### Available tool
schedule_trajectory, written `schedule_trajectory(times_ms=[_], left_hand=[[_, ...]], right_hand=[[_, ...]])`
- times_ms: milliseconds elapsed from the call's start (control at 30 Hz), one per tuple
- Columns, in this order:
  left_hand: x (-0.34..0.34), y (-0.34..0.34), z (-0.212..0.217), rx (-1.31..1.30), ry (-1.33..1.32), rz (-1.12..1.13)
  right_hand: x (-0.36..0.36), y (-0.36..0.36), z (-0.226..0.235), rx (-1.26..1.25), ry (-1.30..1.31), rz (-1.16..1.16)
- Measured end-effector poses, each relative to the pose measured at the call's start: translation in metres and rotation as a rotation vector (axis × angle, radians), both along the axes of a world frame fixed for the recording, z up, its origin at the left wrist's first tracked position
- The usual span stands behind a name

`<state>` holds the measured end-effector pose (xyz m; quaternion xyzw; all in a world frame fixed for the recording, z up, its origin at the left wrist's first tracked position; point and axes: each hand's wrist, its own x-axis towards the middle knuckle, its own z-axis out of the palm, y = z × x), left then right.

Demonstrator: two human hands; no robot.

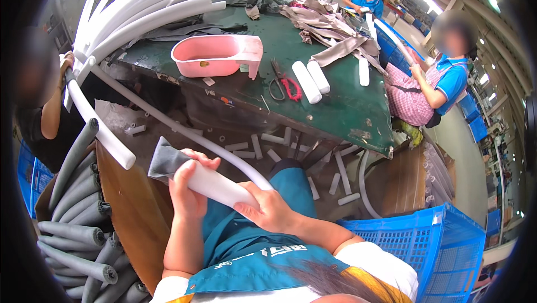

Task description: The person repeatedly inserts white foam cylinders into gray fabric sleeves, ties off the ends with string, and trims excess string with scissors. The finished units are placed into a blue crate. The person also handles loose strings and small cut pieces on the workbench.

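A thick white foam tube (221, 185) lies slantwise across my lap. A grey fabric sleeve (168, 160) covers its upper left end, the cloth sticking out flat past my fingers. My left hand (191, 182) is wrapped round the tube just where the sleeve's edge meets the foam. Lower down, my right hand (269, 209) grips the same tube, thumb on top. From the upper left a long white foam tube (184, 129) runs down to my right hand; whether it joins the held piece is hidden behind that hand.
On the green table (341, 115) are a pink plastic bin (215, 59), scissors (277, 87), short white rolls (306, 82) and grey cloth strips (330, 29). Grey covered tubes (78, 236) fill a carton at left. A blue crate (403, 247) stands at right. Co-workers sit nearby.
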<state>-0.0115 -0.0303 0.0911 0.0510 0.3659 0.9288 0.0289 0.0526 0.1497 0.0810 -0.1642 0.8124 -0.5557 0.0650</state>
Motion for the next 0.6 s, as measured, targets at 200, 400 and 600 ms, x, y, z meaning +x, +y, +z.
schedule_trajectory(times_ms=[200,400,600], left_hand=[[-0.002,0.000,-0.011,0.214,-0.035,-0.224],[-0.010,-0.010,0.003,0.336,0.185,0.118],[-0.007,-0.009,0.003,0.221,0.183,-0.005]], right_hand=[[0.008,-0.003,-0.002,-0.091,-0.066,-0.009],[0.002,-0.004,-0.003,-0.050,-0.094,0.042],[0.009,-0.002,-0.011,-0.124,-0.050,0.047]])
